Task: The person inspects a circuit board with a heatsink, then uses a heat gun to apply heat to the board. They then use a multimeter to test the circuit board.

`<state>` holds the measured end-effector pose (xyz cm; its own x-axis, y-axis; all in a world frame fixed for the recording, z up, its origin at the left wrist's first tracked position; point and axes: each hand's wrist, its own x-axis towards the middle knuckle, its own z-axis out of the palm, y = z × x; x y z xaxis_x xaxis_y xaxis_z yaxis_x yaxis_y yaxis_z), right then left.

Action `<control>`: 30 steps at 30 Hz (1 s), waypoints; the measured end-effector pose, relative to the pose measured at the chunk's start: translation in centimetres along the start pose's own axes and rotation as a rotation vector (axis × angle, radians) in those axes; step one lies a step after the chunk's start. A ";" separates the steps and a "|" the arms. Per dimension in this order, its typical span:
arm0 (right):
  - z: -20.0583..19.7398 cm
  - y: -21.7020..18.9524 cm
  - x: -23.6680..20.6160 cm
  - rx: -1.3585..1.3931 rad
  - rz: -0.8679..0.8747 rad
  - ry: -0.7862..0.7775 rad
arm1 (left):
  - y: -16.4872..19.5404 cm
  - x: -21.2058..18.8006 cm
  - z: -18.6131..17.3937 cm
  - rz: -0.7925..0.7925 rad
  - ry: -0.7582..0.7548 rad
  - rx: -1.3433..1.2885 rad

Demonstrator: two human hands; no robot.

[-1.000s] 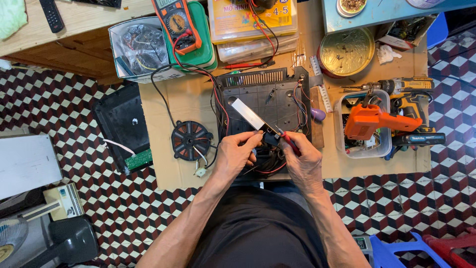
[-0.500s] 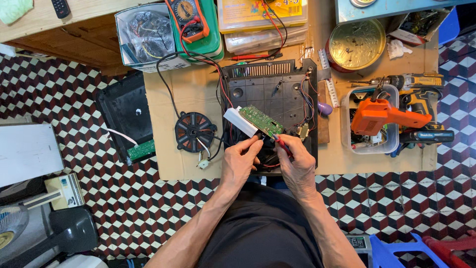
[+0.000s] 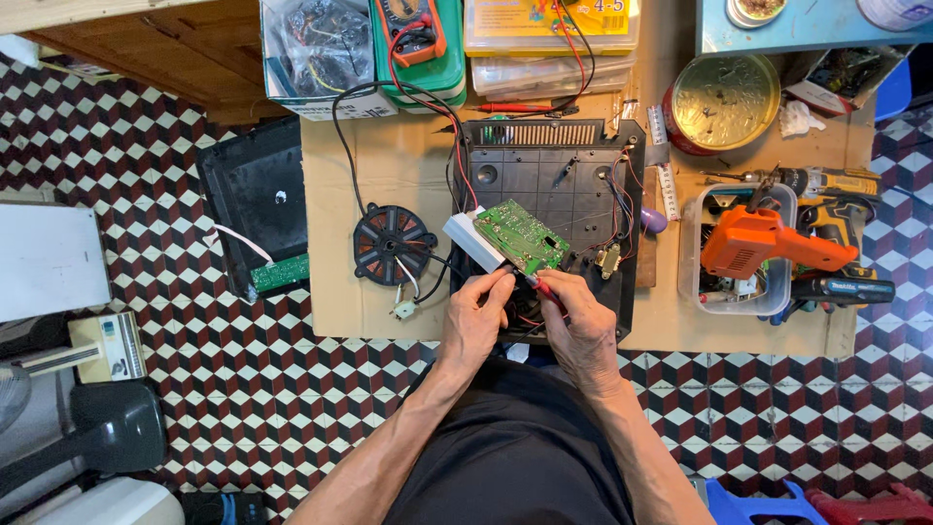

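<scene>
Lying just beyond both hands, the green circuit board (image 3: pixel 522 236) is pinched by the left hand (image 3: pixel 475 321); the right hand (image 3: pixel 580 326), equally near, seemingly grips a red probe (image 3: pixel 537 285).

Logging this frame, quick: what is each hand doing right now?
Left hand: closed on the edge of the green circuit board.
Right hand: closed on a red-handled tool, tip at the board.

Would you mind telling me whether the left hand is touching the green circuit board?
Touching: in the head view the left hand has its fingertips against the near edge of the tilted green circuit board.
</scene>
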<state>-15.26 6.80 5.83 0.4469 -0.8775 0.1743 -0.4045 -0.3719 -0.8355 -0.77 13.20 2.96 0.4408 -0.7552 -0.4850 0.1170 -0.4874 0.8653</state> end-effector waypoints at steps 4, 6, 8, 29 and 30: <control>1.0 -0.6 -0.2 -0.059 -0.046 -0.034 | -1.8 -0.1 -1.1 -0.007 -0.008 0.002; 1.5 -0.6 -0.2 -0.091 -0.080 -0.053 | -2.5 0.0 -1.3 -0.032 -0.024 -0.027; 1.9 -0.4 -0.3 -0.123 -0.118 -0.075 | -2.9 0.0 -1.5 -0.075 -0.013 -0.038; 4.2 0.8 0.2 -0.183 -0.160 -0.203 | -4.2 0.9 -1.2 -0.216 0.106 -0.300; 4.5 0.9 0.2 -0.180 -0.173 -0.201 | -4.2 0.9 -1.3 -0.202 0.115 -0.283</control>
<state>-11.92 7.67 2.72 0.6627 -0.7258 0.1843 -0.4355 -0.5737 -0.6936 0.31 15.14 -1.00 0.4788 -0.5940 -0.6465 0.4464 -0.4694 0.7618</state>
